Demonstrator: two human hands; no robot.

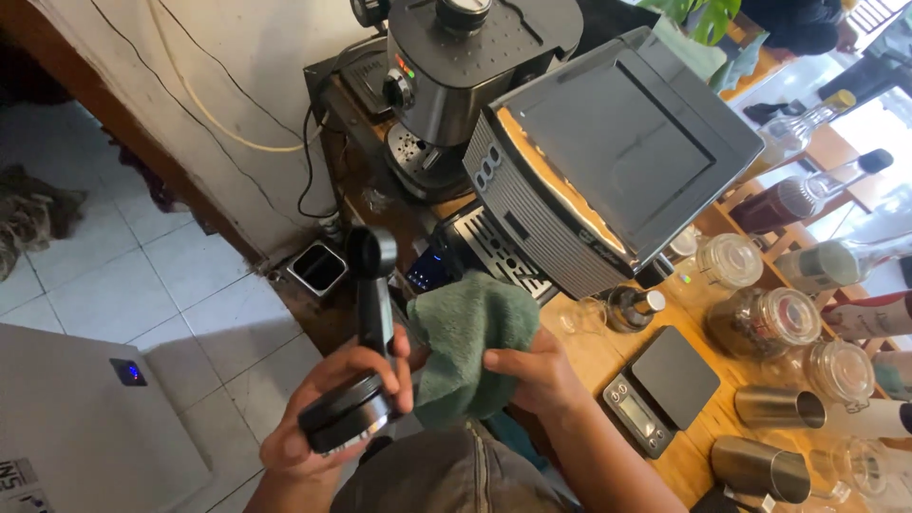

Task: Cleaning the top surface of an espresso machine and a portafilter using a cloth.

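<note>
Holder and cloth in hand
Left hand [332, 399] grips the holder [356, 389]; right hand [532, 375] squeezes the cloth [470, 337], not wiping it yet.

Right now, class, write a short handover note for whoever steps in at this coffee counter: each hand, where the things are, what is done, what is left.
Left hand: grips the black portafilter, handle pointing up.
Right hand: holds the green cloth bunched against the portafilter.
Both are held in front of the espresso machine; the scale and metal cups sit on the wooden counter.
Done: portafilter is off the machine.
Left: whether the basket is clean cannot be seen; check it.
</note>
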